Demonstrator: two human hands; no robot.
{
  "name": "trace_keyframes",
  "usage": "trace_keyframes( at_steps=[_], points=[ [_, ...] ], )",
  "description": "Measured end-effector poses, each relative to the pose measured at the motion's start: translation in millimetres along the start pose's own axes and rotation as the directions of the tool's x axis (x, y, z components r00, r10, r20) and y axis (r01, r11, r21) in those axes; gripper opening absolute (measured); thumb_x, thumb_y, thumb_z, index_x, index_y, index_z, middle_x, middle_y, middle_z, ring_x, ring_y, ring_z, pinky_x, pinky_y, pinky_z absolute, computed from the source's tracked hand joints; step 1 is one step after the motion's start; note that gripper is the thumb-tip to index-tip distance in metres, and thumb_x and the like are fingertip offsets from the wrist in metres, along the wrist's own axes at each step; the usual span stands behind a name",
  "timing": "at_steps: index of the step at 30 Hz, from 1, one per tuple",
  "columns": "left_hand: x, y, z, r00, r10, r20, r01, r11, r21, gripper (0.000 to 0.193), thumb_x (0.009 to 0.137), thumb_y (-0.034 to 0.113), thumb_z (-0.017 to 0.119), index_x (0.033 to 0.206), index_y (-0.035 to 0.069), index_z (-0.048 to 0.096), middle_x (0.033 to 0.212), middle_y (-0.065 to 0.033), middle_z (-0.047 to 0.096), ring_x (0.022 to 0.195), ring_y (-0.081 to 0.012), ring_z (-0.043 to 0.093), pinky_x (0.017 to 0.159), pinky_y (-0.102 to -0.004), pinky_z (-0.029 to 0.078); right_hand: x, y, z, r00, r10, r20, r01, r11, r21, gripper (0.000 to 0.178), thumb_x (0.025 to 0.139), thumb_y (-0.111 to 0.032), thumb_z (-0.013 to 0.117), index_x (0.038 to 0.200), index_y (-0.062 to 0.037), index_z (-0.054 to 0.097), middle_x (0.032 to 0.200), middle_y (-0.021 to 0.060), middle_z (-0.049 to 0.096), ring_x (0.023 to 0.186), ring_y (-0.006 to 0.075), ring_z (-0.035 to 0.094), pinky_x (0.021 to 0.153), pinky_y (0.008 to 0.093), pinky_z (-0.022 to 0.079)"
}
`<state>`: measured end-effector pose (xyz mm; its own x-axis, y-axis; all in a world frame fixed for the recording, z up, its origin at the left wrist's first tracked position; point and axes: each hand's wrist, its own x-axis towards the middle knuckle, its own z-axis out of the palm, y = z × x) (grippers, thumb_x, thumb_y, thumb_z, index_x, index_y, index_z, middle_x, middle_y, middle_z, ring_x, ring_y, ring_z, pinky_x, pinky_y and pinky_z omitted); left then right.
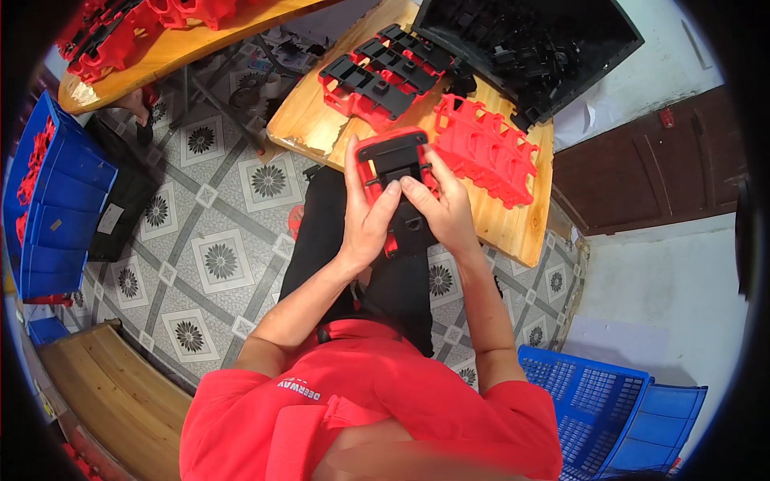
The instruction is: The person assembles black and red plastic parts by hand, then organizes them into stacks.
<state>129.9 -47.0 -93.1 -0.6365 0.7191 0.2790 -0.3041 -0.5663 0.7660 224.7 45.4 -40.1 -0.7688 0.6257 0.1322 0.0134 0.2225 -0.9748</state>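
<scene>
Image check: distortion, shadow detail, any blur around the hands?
Head view: black vignette at the corners, the wooden bench bowing along the lower-left rim; head view: the black bin's interior runs dark, its black contents hard to separate; head view: left hand, right hand and the red-and-black plastic assembly look reasonably sharp, no obvious motion blur.

From here, the left grip [369, 223] and right grip [446, 212] hide parts of the red-and-black piece [391, 149], the black bits [525, 56] in the upper-right bin [600, 66] are too small to make out, and the upper-left red pieces [192, 10] get cut off at the top edge.
</scene>
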Motion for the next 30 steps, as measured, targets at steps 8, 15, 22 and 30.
trace_keyframes(
  at_steps=[8, 15, 22, 30],
  points=[
    [40.3, 47.1, -60.7, 0.951, -0.205, -0.232, 0.124, 0.938, -0.324, 0.065, 0.100, 0.027, 0.052, 0.152, 0.015, 0.016, 0.136, -0.0104, 0.046, 0.121, -0.0203, 0.051, 0.096, -0.0362, 0.049, 34.6, 6.6, 48.2, 0.950, 0.107, 0.292, -0.167, 0.968, 0.188, 0.083, 0.093, -0.017, 0.066, 0.153, 0.0026, 0.012, 0.157, 0.0207, 0.020, 0.147, 0.0254, 0.020, 0.117, 0.0363, 0.020],
    [48.3, 69.8, -100.9, 0.940, -0.093, -0.328, 0.058, 0.992, -0.113, 0.050, 0.102, 0.032, 0.051, 0.143, 0.010, 0.034, 0.126, -0.0075, 0.054, 0.108, -0.0130, 0.057, 0.088, -0.0296, 0.051, 45.2, 4.4, 105.0, 0.969, 0.023, 0.248, -0.055, 0.991, 0.124, 0.067, 0.093, -0.010, 0.060, 0.149, 0.0050, 0.028, 0.148, 0.0157, 0.040, 0.133, 0.0184, 0.041, 0.108, 0.0306, 0.034],
    [38.4, 75.2, -97.8, 0.926, -0.079, -0.368, 0.082, 0.997, -0.006, 0.064, 0.095, 0.017, 0.061, 0.148, 0.013, 0.025, 0.130, -0.0096, 0.052, 0.117, -0.0195, 0.054, 0.098, -0.0365, 0.046, 68.4, -9.7, 93.0, 0.947, 0.013, 0.322, -0.003, 0.999, -0.033, 0.066, 0.097, -0.024, 0.060, 0.149, 0.0023, 0.030, 0.142, 0.0164, 0.047, 0.129, 0.0184, 0.046, 0.105, 0.0323, 0.038],
    [75.0, 13.1, -88.0, 0.899, -0.010, -0.438, 0.101, 0.977, 0.185, 0.070, 0.092, 0.024, 0.068, 0.146, 0.005, 0.027, 0.138, -0.0160, 0.042, 0.119, -0.0230, 0.050, 0.102, -0.0364, 0.041, 250.1, 28.0, -102.1, 0.939, -0.310, -0.146, 0.053, 0.552, -0.832, 0.065, 0.084, -0.048, 0.066, 0.127, 0.0016, 0.059, 0.115, 0.0258, 0.064, 0.110, 0.0365, 0.062, 0.095, 0.0385, 0.047]
  ],
)
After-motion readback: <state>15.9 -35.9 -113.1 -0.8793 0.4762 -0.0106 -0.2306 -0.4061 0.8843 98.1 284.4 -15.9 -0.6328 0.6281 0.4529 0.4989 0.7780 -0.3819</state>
